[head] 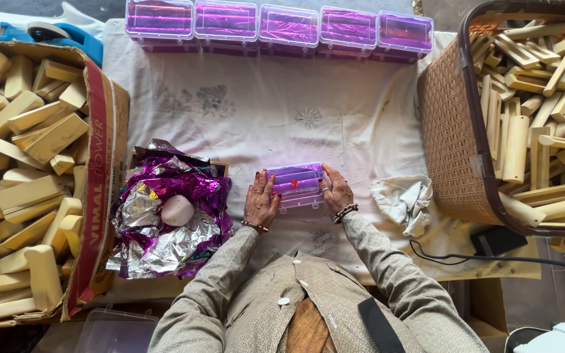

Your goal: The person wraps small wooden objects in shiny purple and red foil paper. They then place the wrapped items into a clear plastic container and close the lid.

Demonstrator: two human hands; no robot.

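1. Holding a small clear box (297,185) between them, the left hand (260,201) and right hand (336,192) press flat on its short ends, fingers closed against it.
2. It sits on the white cloth (263,111) near the front edge, beside crumpled purple foil (165,209).
3. It looks light, stiff and smooth, probably slippery; the short ends seem the surest hold.
4. Five like boxes (282,29) line the far edge.

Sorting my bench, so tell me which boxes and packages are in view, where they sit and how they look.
Clear plastic box: centre, between both hands, purple inside.
Five matching boxes: row along the far edge.
Cardboard carton: left, brown with red band, holding wooden blocks.
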